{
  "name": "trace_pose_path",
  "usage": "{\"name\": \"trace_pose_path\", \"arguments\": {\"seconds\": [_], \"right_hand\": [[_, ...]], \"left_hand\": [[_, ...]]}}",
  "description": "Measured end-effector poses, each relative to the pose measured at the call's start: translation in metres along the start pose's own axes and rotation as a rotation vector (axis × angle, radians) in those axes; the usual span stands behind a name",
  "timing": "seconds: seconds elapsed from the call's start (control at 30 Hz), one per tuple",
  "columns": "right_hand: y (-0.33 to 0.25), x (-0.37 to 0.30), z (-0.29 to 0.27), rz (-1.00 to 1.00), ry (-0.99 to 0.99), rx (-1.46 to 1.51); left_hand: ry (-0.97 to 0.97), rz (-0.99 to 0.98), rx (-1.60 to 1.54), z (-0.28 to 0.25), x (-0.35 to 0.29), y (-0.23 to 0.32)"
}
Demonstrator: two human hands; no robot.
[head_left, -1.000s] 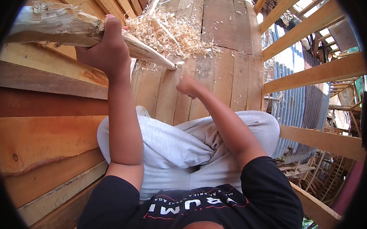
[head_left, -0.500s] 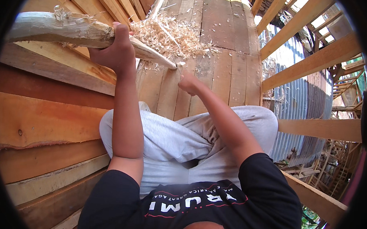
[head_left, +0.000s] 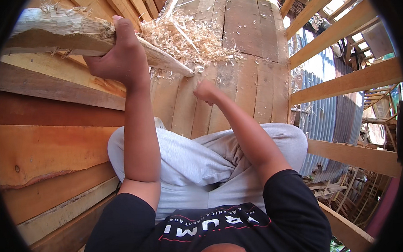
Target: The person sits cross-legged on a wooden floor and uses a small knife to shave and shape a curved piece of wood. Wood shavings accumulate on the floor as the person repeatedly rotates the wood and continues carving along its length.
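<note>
My left hand is wrapped round a long piece of pale, partly shaved wood at the upper left. One end is thick and rough with curled fibres; the other narrows to a tip past my fingers. Close by that tip, my right hand is closed, its back towards me. Whatever it grips is hidden by the fingers. A small curl of wood shaving sits just beyond the tip.
A heap of wood shavings covers part of the plank floor. Stacked boards line my left side. Wooden rails run along the right, with corrugated metal sheets beyond. My crossed legs are in front of me.
The left hand has shifted slightly left along with the wood, whose thick end has turned a little. The right hand stays near the tip, barely moved, still closed.
</note>
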State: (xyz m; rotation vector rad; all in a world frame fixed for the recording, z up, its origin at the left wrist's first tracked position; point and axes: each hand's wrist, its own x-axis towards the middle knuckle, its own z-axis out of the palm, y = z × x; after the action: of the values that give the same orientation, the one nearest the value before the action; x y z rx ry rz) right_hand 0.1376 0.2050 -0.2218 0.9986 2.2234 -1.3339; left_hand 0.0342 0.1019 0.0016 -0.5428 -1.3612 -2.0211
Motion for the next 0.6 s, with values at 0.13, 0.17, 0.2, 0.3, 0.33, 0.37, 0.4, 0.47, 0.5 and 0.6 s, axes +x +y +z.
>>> {"name": "trace_pose_path", "arguments": {"seconds": [0.13,0.17,0.2,0.3,0.33,0.37,0.4,0.47,0.5,0.6], "right_hand": [[-0.007,0.004,-0.001,-0.023,0.022,0.019],[-0.004,0.007,0.000,-0.037,0.023,0.011],[-0.001,0.009,0.001,-0.051,0.025,0.003],[0.019,0.027,0.011,-0.165,0.194,-0.091],[0.017,0.024,0.010,-0.151,0.183,-0.067],[0.016,0.019,0.009,-0.136,0.174,-0.041],[0.016,0.014,0.007,-0.120,0.165,-0.016],[0.011,-0.008,0.001,-0.088,0.118,-0.004],[0.009,-0.021,-0.002,-0.070,0.092,0.002],[0.010,-0.046,-0.013,-0.068,-0.030,-0.097]], "left_hand": [[0.004,-0.023,-0.016,-0.004,0.005,-0.001],[-0.002,-0.040,-0.023,-0.004,0.007,0.000],[0.010,-0.047,-0.020,-0.004,0.006,0.001],[0.029,-0.074,-0.044,0.002,0.001,0.006],[0.026,-0.083,-0.046,0.000,0.000,0.007],[0.022,-0.092,-0.050,-0.002,-0.002,0.008],[0.016,-0.080,-0.039,-0.003,-0.004,0.008],[0.003,-0.052,-0.008,-0.009,-0.005,0.008],[-0.001,-0.051,-0.017,-0.011,-0.004,0.008],[-0.009,-0.058,-0.036,-0.012,-0.005,0.009]]}}
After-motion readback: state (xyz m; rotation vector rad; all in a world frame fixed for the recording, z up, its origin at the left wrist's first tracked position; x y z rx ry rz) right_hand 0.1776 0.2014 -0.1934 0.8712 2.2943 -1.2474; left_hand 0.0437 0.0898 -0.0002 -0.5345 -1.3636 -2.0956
